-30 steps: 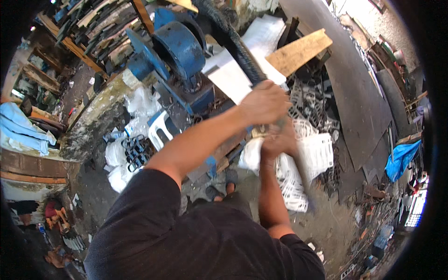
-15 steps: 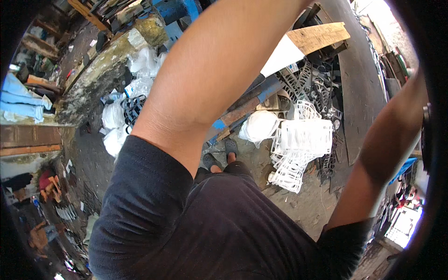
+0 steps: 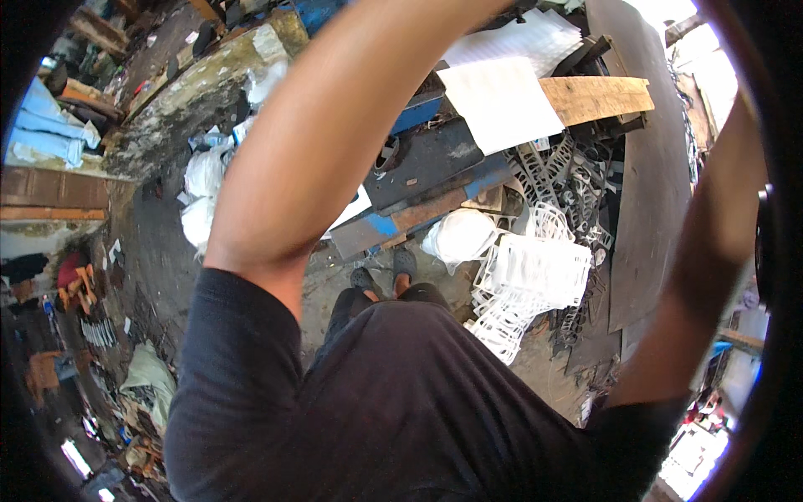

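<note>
Both of my hands lie outside the picture. My left forearm, blurred by motion, rises across the middle and leaves at the top edge. My right forearm reaches up along the right rim, and its hand is cut off there. Beneath and beside the left arm is a worn blue and black metal bench. A plain white sheet overlaps the bench's right side. More white sheets lie farther back. What either hand holds or touches is hidden.
A wooden board juts out right of the sheet. Punched white offcuts and a white plastic bundle lie near my feet. Dark offcuts pile beside a tall dark panel. White plastic bags sit at left.
My left arm has shifted leftward, and the view has tilted. More of the bench, the white sheet and the stack behind it now shows. My right arm stays raised at the rim.
</note>
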`<state>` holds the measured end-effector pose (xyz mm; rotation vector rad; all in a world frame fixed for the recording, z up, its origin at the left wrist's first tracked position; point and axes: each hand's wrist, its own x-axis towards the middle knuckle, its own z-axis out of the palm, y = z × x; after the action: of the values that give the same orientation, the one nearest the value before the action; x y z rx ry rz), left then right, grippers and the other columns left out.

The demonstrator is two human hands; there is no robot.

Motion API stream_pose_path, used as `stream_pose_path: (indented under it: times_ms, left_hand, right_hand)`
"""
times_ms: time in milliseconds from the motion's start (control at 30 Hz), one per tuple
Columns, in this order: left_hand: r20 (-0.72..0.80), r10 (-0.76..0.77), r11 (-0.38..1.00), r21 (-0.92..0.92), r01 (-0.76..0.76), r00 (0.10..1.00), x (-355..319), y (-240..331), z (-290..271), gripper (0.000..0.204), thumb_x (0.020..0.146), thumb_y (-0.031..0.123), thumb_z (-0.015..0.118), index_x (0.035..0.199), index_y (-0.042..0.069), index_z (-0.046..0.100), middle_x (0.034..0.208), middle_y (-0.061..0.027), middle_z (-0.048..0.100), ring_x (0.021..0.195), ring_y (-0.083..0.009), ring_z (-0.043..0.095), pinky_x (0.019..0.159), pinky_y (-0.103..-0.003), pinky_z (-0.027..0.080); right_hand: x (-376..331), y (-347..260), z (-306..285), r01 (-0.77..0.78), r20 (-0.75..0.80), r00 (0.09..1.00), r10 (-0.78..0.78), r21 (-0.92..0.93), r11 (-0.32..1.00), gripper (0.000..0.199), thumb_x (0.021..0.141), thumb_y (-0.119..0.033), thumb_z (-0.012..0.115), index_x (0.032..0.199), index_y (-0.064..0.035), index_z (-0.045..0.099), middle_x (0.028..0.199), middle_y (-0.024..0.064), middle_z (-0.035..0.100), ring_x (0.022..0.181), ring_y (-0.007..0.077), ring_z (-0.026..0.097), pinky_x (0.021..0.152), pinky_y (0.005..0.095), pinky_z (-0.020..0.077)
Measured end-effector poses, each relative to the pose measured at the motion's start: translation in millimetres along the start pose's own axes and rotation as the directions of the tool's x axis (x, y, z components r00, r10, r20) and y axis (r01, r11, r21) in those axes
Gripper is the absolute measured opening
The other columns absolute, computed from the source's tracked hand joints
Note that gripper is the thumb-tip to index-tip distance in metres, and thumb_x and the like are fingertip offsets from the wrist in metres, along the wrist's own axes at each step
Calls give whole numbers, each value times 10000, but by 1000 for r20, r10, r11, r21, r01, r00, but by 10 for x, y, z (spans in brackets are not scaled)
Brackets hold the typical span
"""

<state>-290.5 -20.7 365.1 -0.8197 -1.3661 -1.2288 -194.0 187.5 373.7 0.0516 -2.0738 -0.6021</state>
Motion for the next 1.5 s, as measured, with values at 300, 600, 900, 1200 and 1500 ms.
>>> stream_pose_path:
  times_ms: [300,600,900,1200,1500]
  left_hand:
    - [354,-853,475,831,288,383,-3831,1085,-2905,617,829,271,727,1303,-12,452,1276,-210,497,1259,-374,428,1051,-535,246]
    - [718,-695,718,693,-69,-26,-3844,367,-2822,460,830,288,710,1227,80,606,1331,-90,567,1364,-248,435,1144,-643,168]
    - [169,-929,-190,546,816,-329,-3663,156,-2904,805,885,444,689,1448,-41,379,1301,-185,590,1182,-249,567,980,-348,437]
    - [54,-943,-333,-85,939,-329,-4138,-28,-2525,574,861,138,736,1292,-35,399,1137,-154,597,1030,-224,542,930,-394,396]
    - [-147,-872,-469,-25,883,-467,-3785,122,-2881,694,837,466,765,1254,-53,567,1135,-155,638,1023,-260,615,874,-403,497]
  right_hand:
    - [-3013,-2083,39,-870,866,416,-276,468,156,117,851,-96,704,940,-23,683,938,129,670,927,304,627,864,399,494]
    - [-3454,-3063,301,-303,527,829,-187,705,641,379,865,-249,632,1009,101,614,1111,286,570,1191,461,479,1139,547,296]
    - [-3471,-3373,-216,-321,563,738,-371,777,542,509,861,-220,623,1288,45,540,1342,252,490,1331,423,392,1162,512,268]
    - [-3416,-3273,-227,-322,565,724,-396,784,530,515,844,-169,624,1314,16,527,1314,245,510,1312,414,419,1138,502,310]
    - [-3397,-3538,-588,-295,532,704,-471,822,487,585,877,-151,577,1442,-74,443,1420,194,478,1352,370,406,1143,460,317]
